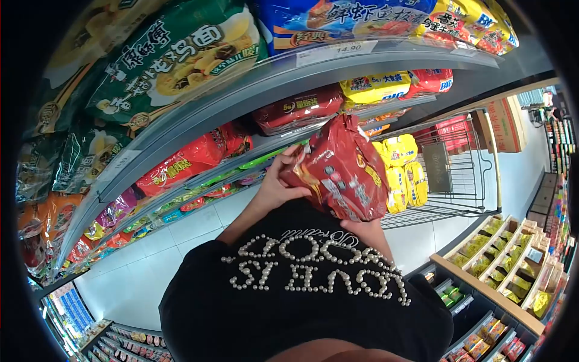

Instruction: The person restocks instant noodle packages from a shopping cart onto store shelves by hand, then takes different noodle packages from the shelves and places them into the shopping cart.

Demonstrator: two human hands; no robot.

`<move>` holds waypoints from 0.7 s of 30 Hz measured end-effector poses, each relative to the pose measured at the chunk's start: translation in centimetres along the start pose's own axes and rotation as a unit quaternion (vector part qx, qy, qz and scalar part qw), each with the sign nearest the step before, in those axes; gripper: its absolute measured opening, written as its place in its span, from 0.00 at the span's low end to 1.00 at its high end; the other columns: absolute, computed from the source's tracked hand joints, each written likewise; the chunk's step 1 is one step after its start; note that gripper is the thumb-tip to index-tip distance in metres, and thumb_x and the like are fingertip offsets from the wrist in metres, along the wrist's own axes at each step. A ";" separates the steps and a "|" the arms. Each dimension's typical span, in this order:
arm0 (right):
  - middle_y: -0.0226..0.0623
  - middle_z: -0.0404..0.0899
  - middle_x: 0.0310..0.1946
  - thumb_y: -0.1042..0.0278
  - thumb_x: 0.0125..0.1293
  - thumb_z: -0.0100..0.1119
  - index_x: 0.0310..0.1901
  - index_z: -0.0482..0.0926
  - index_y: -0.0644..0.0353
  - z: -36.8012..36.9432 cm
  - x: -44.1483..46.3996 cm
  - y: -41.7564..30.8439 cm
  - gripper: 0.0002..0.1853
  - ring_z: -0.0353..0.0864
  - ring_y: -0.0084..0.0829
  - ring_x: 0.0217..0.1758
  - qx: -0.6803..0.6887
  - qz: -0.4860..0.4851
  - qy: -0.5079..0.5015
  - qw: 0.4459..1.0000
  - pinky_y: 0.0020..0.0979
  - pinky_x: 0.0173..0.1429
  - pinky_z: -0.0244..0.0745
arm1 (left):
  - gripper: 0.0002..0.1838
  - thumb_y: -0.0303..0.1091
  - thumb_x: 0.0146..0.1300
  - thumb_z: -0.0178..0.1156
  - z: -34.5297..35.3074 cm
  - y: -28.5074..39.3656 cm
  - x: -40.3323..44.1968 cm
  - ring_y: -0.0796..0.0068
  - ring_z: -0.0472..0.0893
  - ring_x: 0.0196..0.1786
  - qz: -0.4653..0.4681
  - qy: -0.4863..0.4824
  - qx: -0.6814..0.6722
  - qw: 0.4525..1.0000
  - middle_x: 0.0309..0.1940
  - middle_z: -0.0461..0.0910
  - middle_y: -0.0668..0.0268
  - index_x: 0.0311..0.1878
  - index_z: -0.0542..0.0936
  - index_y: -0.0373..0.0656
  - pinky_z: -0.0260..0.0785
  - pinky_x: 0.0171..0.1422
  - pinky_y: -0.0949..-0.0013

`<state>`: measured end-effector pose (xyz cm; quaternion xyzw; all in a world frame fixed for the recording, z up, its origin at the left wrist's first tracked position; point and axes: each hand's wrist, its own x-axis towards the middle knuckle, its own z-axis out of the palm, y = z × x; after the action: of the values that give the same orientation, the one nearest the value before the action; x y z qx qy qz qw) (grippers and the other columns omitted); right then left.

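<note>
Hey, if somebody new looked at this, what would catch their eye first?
Probably the shiny red pack near the middle, held between the left hand and right hand. Next, the pearl-like beads spelling words across the black top below it. Then the big green noodle pack on the shelf at upper left, and the bright yellow packs in the wire cart at right.

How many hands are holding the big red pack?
2: the left hand at the left side of the pack, the right hand at its lower edge, fingers mostly hidden.
</note>
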<state>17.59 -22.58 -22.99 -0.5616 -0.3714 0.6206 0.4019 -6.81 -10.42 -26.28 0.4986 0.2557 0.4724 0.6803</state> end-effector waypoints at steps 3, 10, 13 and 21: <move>0.42 0.70 0.62 0.66 0.46 0.78 0.65 0.63 0.64 -2.1 2.5 -0.5 0.45 0.70 0.35 0.65 -0.216 -0.084 0.067 0.971 0.37 0.67 0.65 | 0.34 0.23 0.42 0.77 -0.2 2.1 1.5 0.53 0.55 0.75 0.150 -0.019 0.164 0.975 0.74 0.45 0.47 0.50 0.66 0.43 0.57 0.72 0.56; 0.49 0.73 0.56 0.75 0.46 0.67 0.55 0.73 0.63 -1.8 15.6 -10.2 0.30 0.70 0.45 0.63 -0.291 -0.341 0.005 0.894 0.38 0.66 0.64 | 0.43 0.36 0.47 0.73 -2.6 3.8 5.3 0.41 0.60 0.70 0.164 0.131 0.407 0.889 0.68 0.57 0.42 0.66 0.63 0.39 0.57 0.71 0.53; 0.48 0.75 0.53 0.72 0.48 0.67 0.54 0.72 0.63 -1.8 19.8 -11.2 0.28 0.73 0.44 0.60 -0.350 -0.352 -0.007 0.868 0.38 0.63 0.67 | 0.42 0.35 0.48 0.71 -5.1 3.5 7.5 0.40 0.61 0.68 0.154 0.128 0.542 0.816 0.66 0.60 0.43 0.66 0.63 0.38 0.60 0.69 0.55; 0.44 0.80 0.46 0.68 0.57 0.63 0.53 0.73 0.63 0.0 23.9 -14.0 0.21 0.79 0.36 0.49 -0.287 -0.283 -0.041 0.914 0.34 0.53 0.73 | 0.44 0.47 0.49 0.72 -8.2 -0.8 9.2 0.45 0.70 0.61 0.092 0.231 0.438 0.864 0.59 0.69 0.46 0.65 0.62 0.37 0.62 0.65 0.58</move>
<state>17.61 4.90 -19.73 -0.4987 -0.6931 0.3697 0.3664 -9.35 1.44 -28.94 0.6432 0.5390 0.4736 0.2673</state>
